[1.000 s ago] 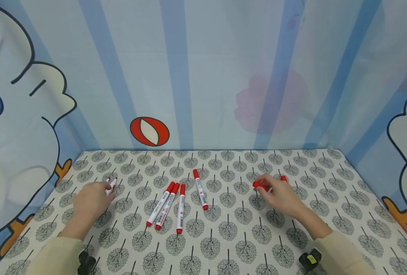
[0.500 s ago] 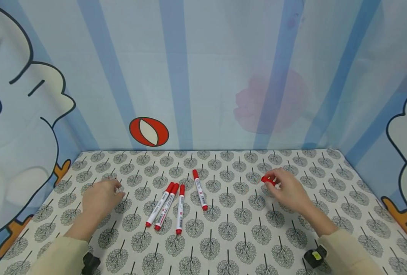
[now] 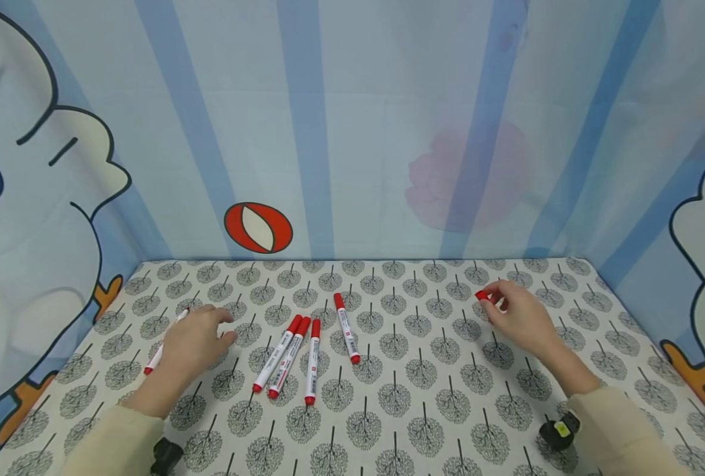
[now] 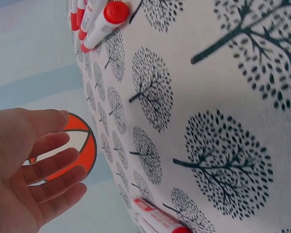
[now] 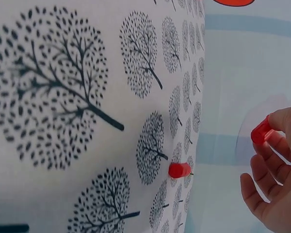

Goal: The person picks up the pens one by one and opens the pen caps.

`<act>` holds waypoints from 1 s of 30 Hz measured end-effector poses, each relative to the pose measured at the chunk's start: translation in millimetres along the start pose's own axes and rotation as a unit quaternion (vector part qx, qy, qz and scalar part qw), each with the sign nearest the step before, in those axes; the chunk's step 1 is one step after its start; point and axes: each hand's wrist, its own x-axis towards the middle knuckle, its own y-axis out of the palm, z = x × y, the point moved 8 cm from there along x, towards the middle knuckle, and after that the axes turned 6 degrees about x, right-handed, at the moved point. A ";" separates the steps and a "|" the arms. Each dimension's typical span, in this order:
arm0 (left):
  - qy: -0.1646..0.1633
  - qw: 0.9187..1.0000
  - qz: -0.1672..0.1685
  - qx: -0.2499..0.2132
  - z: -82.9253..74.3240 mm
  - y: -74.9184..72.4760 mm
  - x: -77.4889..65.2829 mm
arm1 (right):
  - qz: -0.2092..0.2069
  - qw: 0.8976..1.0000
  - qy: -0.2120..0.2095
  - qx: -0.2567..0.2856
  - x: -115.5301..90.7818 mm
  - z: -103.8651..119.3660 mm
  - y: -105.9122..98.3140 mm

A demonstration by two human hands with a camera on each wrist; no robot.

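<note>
My left hand (image 3: 193,340) is raised over the left part of the cloth with fingers spread and nothing in them; the left wrist view shows the bare palm (image 4: 14,170). Beneath and beside it lies a white marker (image 3: 161,354) without its cap, partly hidden by the hand. With thumb and fingertips, my right hand (image 3: 522,320) pinches a red marker cap (image 5: 262,130) above the cloth at the right. A second red cap (image 5: 179,170) stands on the cloth in the right wrist view; in the head view the right hand hides it.
Three capped red-and-white markers (image 3: 313,362) lie side by side left of centre. Another capped marker (image 3: 346,328) lies slightly right of them and farther back. The tree-print cloth (image 3: 394,396) ends at a striped backdrop (image 3: 364,165) behind and at both sides.
The left hand has let go of the uncapped marker and moved right, away from it. My right hand has carried the red cap to the right and farther back.
</note>
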 end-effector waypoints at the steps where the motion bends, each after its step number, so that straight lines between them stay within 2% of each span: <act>1: 0.004 1.000 -0.001 -0.003 -2.1 0.0 0.2 | -0.001 1.000 0.006 -0.004 0.4 -2.8 -1.4; 6: 0.025 1.000 -0.013 -0.008 -12.9 0.7 -0.9 | 0.002 0.999 0.033 -0.007 2.1 -17.1 -7.7; 14: 0.034 0.999 -0.017 -0.020 -22.4 5.4 -3.3 | 0.019 0.996 0.082 -0.022 0.6 -38.2 -14.0; 23: 0.052 0.998 -0.037 -0.020 -33.0 10.9 -6.0 | 0.066 0.987 0.146 -0.022 -2.7 -65.1 -4.4; 30: 0.047 0.999 -0.025 -0.009 -37.7 18.3 -4.8 | 0.105 0.978 0.175 -0.039 -3.9 -82.1 6.7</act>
